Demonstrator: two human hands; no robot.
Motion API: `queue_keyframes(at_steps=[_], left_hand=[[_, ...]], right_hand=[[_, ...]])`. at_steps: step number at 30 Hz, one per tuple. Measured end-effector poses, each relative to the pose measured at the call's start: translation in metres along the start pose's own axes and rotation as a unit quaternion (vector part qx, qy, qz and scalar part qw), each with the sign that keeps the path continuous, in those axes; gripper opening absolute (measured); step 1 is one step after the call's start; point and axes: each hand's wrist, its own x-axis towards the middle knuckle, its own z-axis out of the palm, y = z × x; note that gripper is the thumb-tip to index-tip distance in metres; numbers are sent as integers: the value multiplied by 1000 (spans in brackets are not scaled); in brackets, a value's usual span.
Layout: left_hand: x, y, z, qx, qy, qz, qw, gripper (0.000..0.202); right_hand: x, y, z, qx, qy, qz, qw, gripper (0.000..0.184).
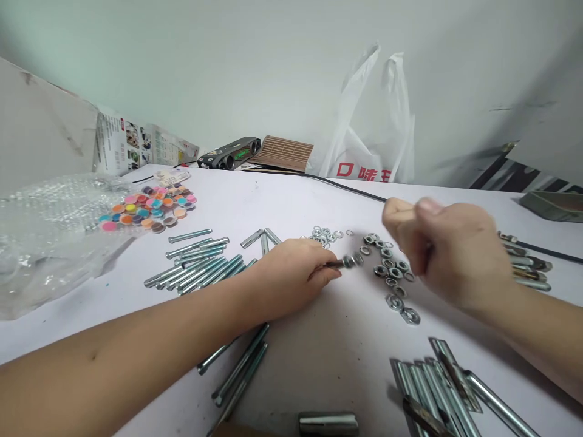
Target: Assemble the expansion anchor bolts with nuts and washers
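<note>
My left hand (296, 273) lies on the white table (282, 200), fingers pinched on a thin bolt (342, 263) whose tip carries a nut and washers. My right hand (446, 249) hovers just right of that tip, above a scatter of loose nuts (392, 273). Its fingers are curled into a loose fist, blurred; whether anything is in them I cannot see. Small washers (324, 233) lie just beyond the left hand.
Long bolts (200, 267) lie in a pile to the left, with more under my left forearm (239, 370). Metal sleeves (437, 388) lie near right and assembled anchors (523, 264) far right. Coloured discs (148, 206), bubble wrap (45, 230), a plastic bag (368, 139).
</note>
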Motion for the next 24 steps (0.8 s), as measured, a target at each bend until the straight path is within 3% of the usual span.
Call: queue_keyframes(at_steps=[2, 4, 7, 10, 14, 17, 21, 22, 24], left_hand=[[0, 0, -2, 15, -11, -9, 1000, 28], [0, 0, -3, 21, -16, -23, 999, 30], [0, 0, -5, 15, -17, -34, 999, 29], [-1, 1, -4, -7, -17, -57, 998, 22], [-2, 1, -3, -12, -23, -93, 995, 21], [-1, 0, -4, -27, -19, -71, 997, 19], [0, -1, -6, -40, -13, -62, 997, 16], [0, -1, -6, -37, -12, -70, 997, 17], [0, -1, -6, -29, -14, -83, 996, 18]], right_hand=[[0, 2, -2, 1, 45, 46, 998, 67], [0, 4, -1, -31, 22, 55, 998, 58], [-2, 6, 3, -88, -41, -21, 995, 34], [-4, 6, 5, -90, -96, -103, 986, 28], [-6, 6, 4, -36, -50, -104, 993, 47], [-5, 5, 6, -74, -34, -66, 994, 32], [-4, 4, 8, -83, -117, -77, 987, 33], [-4, 4, 8, -57, -107, -92, 988, 40], [-5, 5, 6, 3, -27, -111, 993, 51]])
